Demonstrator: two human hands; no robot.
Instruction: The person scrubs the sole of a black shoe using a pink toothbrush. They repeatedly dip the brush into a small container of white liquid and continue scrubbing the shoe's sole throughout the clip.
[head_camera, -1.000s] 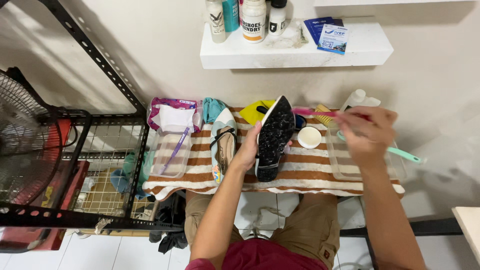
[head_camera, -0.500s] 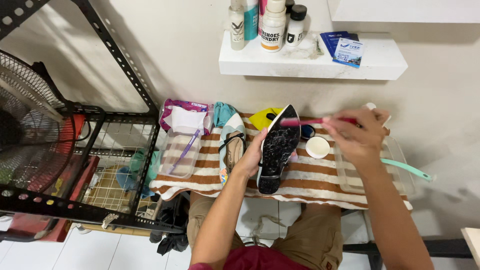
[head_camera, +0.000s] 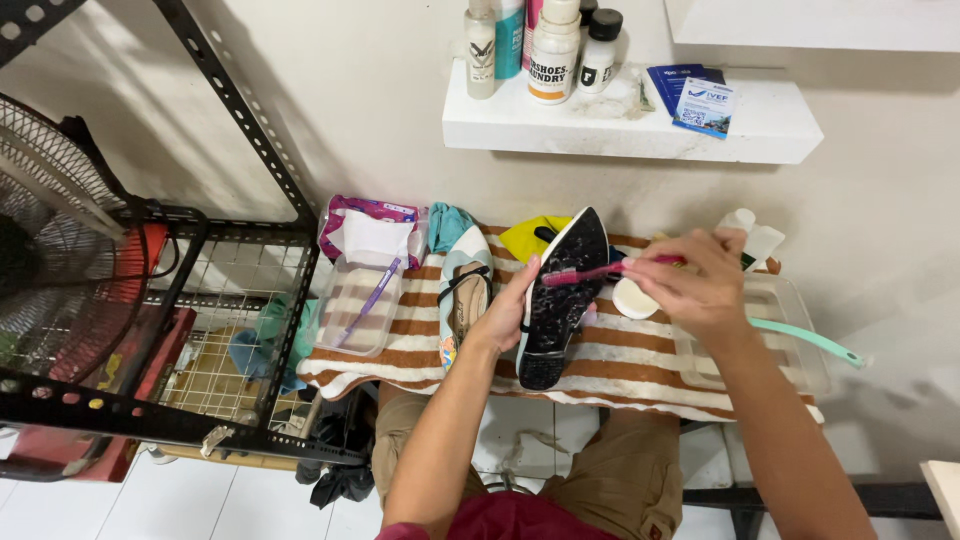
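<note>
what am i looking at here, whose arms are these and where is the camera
There is no machine here. The camera sits on a person's head and looks down, so the two bare arms coming up from the bottom are that person's own. They sit at a small table covered by a striped towel.

The left hand steadies a shoe turned sole up, with its dark sole speckled with white. The right hand holds a pink toothbrush with its head at the sole.

Beside it lies a second shoe, pale blue. A clear plastic tray holds a purple toothbrush. Near the right hand are a small white round dish and a mint green handle. Bottles stand on a white wall shelf, and a metal rack and a fan are on the left.
</note>
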